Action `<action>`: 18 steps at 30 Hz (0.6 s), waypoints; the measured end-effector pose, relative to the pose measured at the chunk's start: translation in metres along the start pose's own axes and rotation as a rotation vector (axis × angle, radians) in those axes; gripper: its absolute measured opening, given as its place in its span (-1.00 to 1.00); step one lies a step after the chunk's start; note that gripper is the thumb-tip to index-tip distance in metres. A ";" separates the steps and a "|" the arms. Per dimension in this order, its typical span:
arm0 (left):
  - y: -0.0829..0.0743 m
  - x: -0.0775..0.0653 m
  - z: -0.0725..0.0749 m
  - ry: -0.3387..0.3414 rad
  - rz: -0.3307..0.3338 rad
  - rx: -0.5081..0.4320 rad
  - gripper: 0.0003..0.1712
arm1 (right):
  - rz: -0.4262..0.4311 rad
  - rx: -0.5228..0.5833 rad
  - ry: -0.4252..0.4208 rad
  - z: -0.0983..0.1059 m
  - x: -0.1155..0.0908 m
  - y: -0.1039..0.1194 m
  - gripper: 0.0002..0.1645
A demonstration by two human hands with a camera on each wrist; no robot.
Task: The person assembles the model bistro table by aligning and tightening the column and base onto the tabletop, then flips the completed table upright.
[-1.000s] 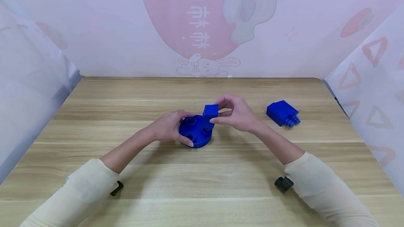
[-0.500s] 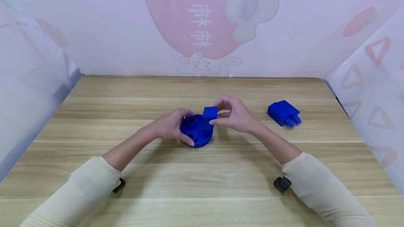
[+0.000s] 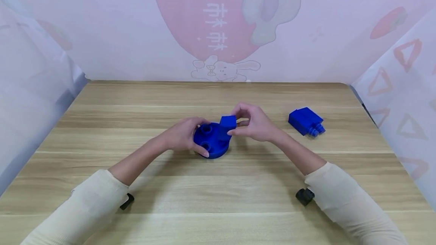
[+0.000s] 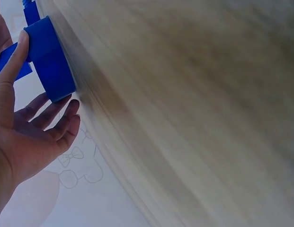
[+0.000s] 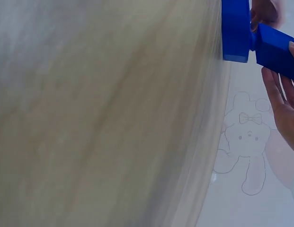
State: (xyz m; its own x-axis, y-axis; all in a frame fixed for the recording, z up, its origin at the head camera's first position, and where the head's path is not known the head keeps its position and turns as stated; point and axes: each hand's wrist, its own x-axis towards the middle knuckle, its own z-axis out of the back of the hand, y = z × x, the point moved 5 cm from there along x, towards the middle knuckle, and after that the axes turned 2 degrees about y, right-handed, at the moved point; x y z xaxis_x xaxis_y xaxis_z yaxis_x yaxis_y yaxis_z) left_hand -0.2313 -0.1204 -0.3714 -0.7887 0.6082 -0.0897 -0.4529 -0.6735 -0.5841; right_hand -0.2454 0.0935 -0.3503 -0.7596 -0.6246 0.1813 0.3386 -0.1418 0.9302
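Observation:
My left hand grips the rim of a round blue base, thumb at the front and fingers round the back. Two ring-edged sockets show on the base's left part. At its right side stands a blue square block, pinched between the thumb and fingers of my right hand. In the right wrist view a narrow neck joins the block to the base, with a small gap between them. Whatever lies inside that socket is hidden.
Another blue piece, blocky with two ridged pegs, lies on the wooden table to the right. A printed cloth wall rises behind the table's far edge. Black cameras sit by both sleeves.
The block first dropped slightly toward the base, and its top has since turned to a different angle in my right hand. My left hand and the base have hardly moved.

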 end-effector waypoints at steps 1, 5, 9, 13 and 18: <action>0.000 0.000 0.000 0.006 -0.002 0.002 0.11 | -0.003 -0.010 0.006 0.000 0.000 0.000 -0.60; -0.002 0.001 0.002 0.029 -0.029 -0.004 0.07 | -0.012 -0.037 0.013 0.001 -0.001 -0.002 -0.59; -0.001 0.001 0.003 0.032 -0.029 -0.026 0.05 | -0.003 -0.044 0.025 0.001 -0.002 -0.003 -0.56; 0.001 0.001 0.002 0.019 -0.019 -0.049 0.04 | 0.039 -0.044 0.100 0.003 -0.002 -0.001 -0.44; 0.003 0.000 0.003 0.012 -0.037 -0.070 0.03 | 0.140 -0.030 0.308 0.000 -0.003 0.000 -0.28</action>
State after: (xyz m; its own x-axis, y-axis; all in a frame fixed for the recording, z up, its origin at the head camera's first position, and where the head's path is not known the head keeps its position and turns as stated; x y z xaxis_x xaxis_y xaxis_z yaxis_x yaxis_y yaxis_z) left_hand -0.2335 -0.1236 -0.3711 -0.7669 0.6372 -0.0762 -0.4512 -0.6197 -0.6421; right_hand -0.2434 0.0956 -0.3506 -0.5024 -0.8417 0.1978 0.4477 -0.0575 0.8923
